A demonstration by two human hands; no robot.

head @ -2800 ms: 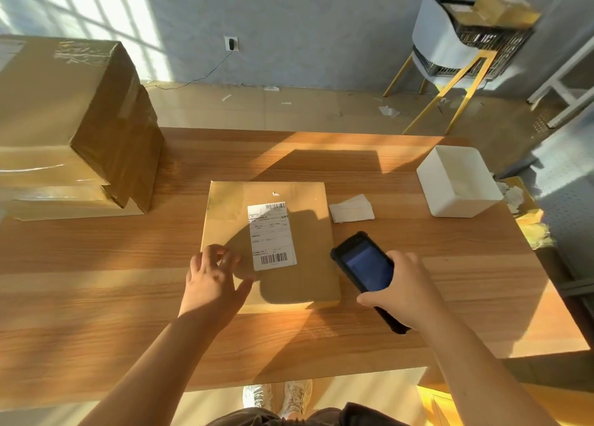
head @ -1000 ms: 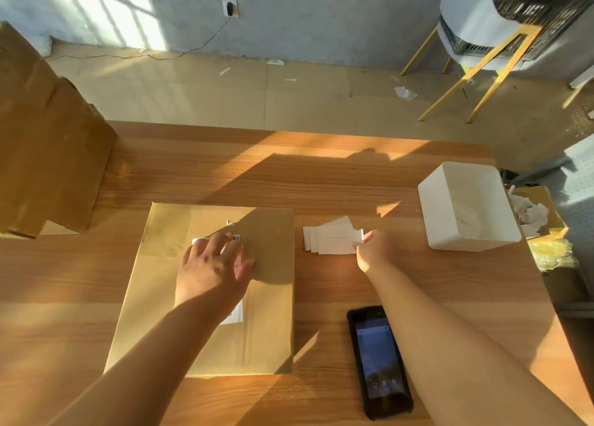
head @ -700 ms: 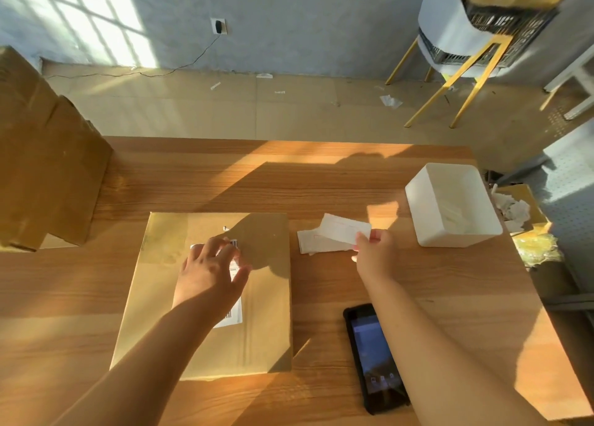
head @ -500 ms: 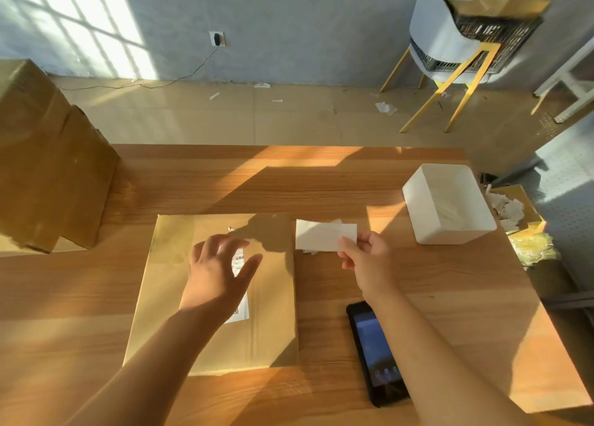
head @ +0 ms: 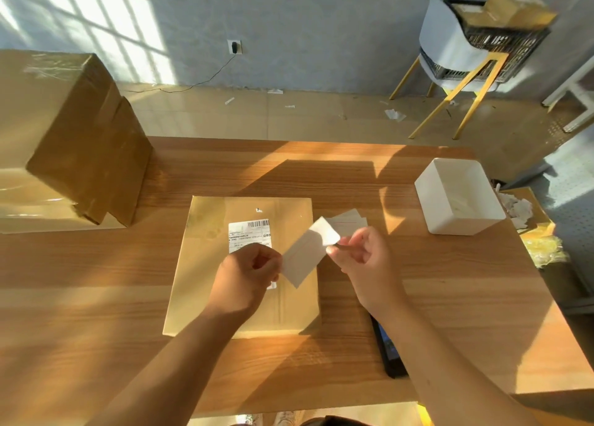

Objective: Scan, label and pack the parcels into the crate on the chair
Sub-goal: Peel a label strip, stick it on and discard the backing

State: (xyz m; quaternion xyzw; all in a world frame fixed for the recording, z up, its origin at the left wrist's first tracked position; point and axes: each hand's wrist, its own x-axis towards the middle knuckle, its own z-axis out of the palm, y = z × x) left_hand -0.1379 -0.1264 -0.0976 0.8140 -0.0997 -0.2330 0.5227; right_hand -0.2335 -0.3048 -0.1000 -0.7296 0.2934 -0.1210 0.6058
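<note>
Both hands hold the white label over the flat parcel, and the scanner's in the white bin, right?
No, the head view shows the scanner lying on the table by the right forearm, not in the white bin; the left hand and right hand hold the white label over the flat parcel.

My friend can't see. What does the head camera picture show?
The left hand and right hand pinch a white label above a flat cardboard parcel on a wooden table. A black scanner lies near the right arm; a crate sits on a chair behind.
</note>
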